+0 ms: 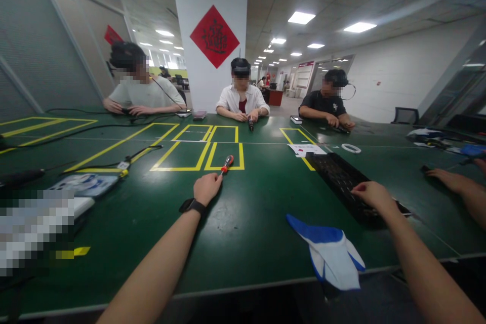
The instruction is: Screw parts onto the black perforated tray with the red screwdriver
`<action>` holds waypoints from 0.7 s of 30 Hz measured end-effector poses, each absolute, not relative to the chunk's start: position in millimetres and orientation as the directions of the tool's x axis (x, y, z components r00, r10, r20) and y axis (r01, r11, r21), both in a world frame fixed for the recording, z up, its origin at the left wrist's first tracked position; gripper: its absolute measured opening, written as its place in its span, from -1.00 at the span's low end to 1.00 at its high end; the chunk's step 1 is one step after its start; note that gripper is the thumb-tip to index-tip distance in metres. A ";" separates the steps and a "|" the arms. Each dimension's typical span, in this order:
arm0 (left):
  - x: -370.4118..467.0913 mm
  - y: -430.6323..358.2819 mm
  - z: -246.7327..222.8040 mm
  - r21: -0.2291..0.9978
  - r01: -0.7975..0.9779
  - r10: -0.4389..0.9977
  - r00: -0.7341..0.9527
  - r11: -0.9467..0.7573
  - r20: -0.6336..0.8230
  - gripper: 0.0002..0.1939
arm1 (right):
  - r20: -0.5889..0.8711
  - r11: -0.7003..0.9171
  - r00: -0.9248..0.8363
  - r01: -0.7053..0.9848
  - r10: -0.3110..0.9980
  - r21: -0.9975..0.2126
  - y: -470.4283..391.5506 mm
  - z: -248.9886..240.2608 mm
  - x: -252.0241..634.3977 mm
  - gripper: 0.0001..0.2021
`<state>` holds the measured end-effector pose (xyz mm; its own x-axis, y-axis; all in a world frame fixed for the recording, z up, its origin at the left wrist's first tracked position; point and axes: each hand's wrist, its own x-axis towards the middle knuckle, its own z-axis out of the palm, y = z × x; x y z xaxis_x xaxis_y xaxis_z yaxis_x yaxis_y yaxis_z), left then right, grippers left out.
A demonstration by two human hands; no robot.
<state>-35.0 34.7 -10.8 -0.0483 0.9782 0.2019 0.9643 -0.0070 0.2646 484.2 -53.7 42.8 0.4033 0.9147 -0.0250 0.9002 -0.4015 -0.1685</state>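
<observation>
Over the middle of the table (250,258), the left hand (207,188) is gripping a screwdriver (228,163) by its shaft, seemingly a handling step; turning it would be calling for a regrip on the handle. Green surface is stretching right to a glove (334,258) overhanging the near edge. Beyond, the right hand (374,195) is pinching at a black tray (337,172); whether onto anything, I cannot tell.

Black Chinese calligraphy, seemingly the merged 招财进宝, is being displayed on a red diamond poster (214,36) on the white pillar (182,25). Faint lines are being borne by a white paper sheet (307,150), and a white print is being worn on a black T-shirt (322,107), both too small for reading.
</observation>
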 end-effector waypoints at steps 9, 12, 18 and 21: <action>-35.6 36.2 -12.3 0.266 0.964 0.979 -0.058 0.003 0.196 -0.48 | 0.047 -0.345 0.346 0.938 0.937 -0.027 -94.1 28.5 520.3 -0.71; -36.3 36.6 -13.8 0.259 0.966 0.977 -0.054 -0.001 0.204 -0.48 | -0.005 -0.328 0.328 0.942 0.945 -0.078 -92.9 24.8 527.0 -0.73; -37.2 36.8 -14.5 0.261 0.965 0.976 -0.061 0.004 0.210 -0.49 | -0.081 -0.264 0.256 0.957 0.963 -0.115 -81.2 30.3 539.9 -0.75; -36.3 36.8 -13.7 0.266 0.964 0.977 -0.059 0.002 0.207 -0.51 | -0.077 -0.232 0.223 0.964 0.972 -0.131 -77.2 37.8 537.2 -0.76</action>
